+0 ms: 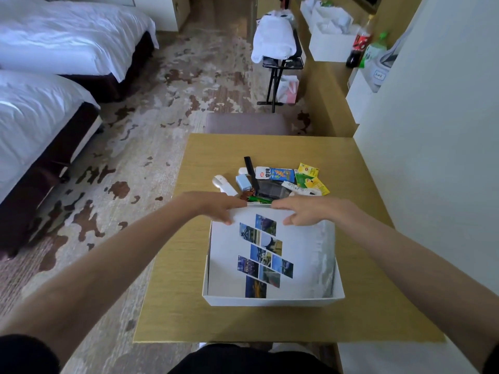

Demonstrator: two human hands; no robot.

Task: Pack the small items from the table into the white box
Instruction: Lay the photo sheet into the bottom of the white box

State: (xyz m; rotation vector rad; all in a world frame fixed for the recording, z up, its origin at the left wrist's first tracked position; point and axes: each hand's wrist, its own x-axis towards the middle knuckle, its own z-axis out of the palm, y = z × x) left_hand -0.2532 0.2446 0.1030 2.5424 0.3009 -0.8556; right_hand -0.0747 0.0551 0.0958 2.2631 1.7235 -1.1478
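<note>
Gripping the far rim of the white box [272,302], near the tabletop's [167,306] front edge, left hand [216,206] and right hand [310,210] pinch light, probably flexible card. Beyond, mid-tabletop, lie the small items [278,175], likely light, slippery sachets best pinched by their edges.

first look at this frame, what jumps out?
The left hand and right hand pinch the far edge of a white sheet printed with blue photo tiles, lying in the white box on the table. Just beyond the box sits a colourful heap of small items, not yet packed.
</note>
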